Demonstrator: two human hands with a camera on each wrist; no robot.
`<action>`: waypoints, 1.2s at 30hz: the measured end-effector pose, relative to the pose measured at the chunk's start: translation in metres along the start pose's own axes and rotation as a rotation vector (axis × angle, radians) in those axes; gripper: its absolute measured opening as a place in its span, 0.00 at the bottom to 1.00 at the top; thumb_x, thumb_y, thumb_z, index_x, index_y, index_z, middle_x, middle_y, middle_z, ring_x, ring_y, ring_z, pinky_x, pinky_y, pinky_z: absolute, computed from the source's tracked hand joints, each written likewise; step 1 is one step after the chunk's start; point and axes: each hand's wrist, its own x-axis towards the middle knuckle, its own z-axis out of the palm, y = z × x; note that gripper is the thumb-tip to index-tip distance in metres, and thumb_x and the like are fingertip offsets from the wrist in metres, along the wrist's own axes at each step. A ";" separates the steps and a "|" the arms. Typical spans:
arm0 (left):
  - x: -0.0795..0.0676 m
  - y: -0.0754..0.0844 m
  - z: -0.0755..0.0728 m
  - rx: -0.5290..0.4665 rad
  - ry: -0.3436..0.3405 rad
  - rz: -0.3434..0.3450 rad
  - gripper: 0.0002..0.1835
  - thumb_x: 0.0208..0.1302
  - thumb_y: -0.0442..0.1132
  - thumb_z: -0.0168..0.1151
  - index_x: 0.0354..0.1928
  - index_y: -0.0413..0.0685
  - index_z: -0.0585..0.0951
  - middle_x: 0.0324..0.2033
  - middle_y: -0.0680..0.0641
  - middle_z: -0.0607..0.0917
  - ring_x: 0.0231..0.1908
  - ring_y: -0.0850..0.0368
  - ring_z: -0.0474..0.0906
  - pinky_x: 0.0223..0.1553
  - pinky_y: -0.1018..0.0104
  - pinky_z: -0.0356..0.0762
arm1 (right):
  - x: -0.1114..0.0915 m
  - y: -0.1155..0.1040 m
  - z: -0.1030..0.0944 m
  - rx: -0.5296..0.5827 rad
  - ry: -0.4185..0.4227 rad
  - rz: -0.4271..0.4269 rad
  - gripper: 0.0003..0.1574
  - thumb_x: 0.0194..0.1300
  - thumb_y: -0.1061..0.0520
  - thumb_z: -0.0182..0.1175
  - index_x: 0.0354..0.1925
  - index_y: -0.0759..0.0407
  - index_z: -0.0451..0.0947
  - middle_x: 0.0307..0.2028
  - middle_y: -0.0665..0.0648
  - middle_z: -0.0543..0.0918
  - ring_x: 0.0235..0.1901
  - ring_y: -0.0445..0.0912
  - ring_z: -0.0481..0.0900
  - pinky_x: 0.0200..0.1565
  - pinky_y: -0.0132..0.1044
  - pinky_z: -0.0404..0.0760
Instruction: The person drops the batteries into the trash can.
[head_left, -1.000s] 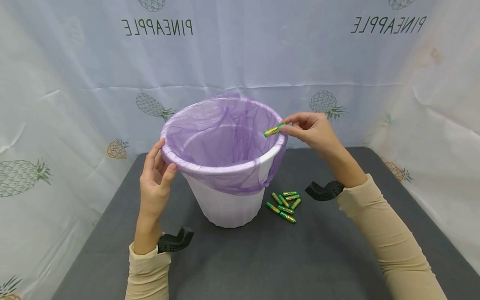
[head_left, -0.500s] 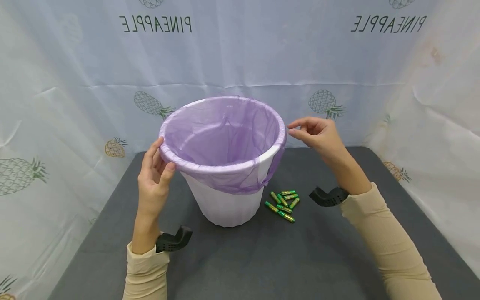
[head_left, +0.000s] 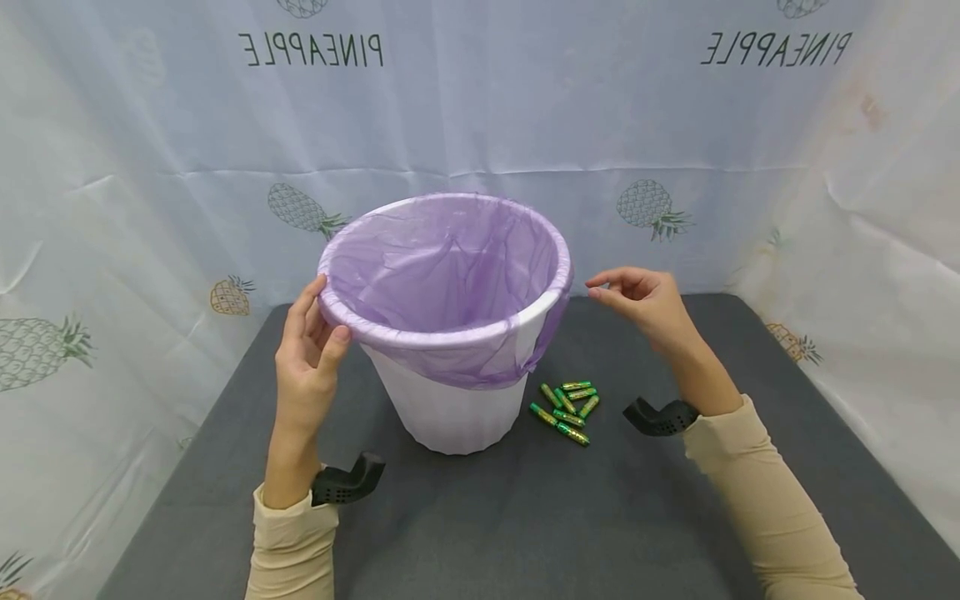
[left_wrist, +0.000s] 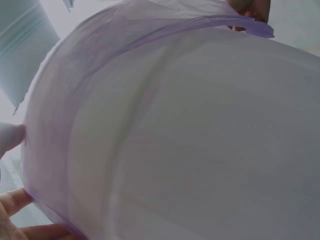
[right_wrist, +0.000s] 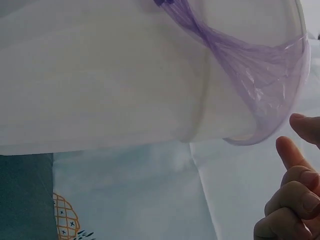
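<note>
A white waste bin (head_left: pixel 450 408) stands on the table, lined with a purple bin bag (head_left: pixel 427 287) folded over its rim. My left hand (head_left: pixel 306 375) rests against the bin's left rim, thumb and fingertips spread on the outside of the bag. To the right of the bin, my right hand (head_left: pixel 641 304) hangs in the air and holds nothing. In the right wrist view its thumb and index finger stand apart, with the other fingers bent. Several small green-and-gold cylinders (head_left: pixel 569 418), about battery size, lie on the table beside the bin. The bottom inside the bin is hidden.
The dark grey table (head_left: pixel 480 525) carries the bin and the cylinders. A pale curtain (head_left: pixel 495 108) printed with pineapples hangs close behind the bin and along both sides. Black wrist mounts (head_left: pixel 660 417) sit on both forearms.
My right hand let go of a green-and-gold cylinder over the bin, then moved right and down from the rim. That cylinder is out of sight. My left hand stayed on the rim.
</note>
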 end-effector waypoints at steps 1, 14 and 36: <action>0.000 0.000 0.000 -0.001 0.001 -0.002 0.29 0.66 0.25 0.50 0.69 0.39 0.63 0.64 0.50 0.72 0.62 0.63 0.72 0.62 0.78 0.68 | -0.002 0.002 0.000 0.001 0.001 0.003 0.12 0.62 0.66 0.61 0.35 0.49 0.86 0.19 0.39 0.79 0.21 0.38 0.62 0.27 0.31 0.64; -0.001 0.000 0.000 -0.002 -0.004 0.000 0.29 0.65 0.25 0.50 0.69 0.39 0.63 0.65 0.50 0.72 0.62 0.63 0.71 0.62 0.79 0.68 | -0.023 0.029 -0.004 -0.105 0.017 0.088 0.10 0.63 0.61 0.62 0.36 0.45 0.84 0.19 0.38 0.78 0.20 0.39 0.63 0.30 0.31 0.67; 0.000 -0.001 -0.001 0.016 0.010 -0.020 0.29 0.65 0.26 0.50 0.69 0.40 0.63 0.65 0.50 0.72 0.62 0.64 0.71 0.63 0.78 0.67 | -0.050 0.101 -0.013 -0.169 -0.086 0.156 0.10 0.63 0.61 0.61 0.40 0.47 0.83 0.19 0.39 0.74 0.18 0.38 0.62 0.25 0.37 0.65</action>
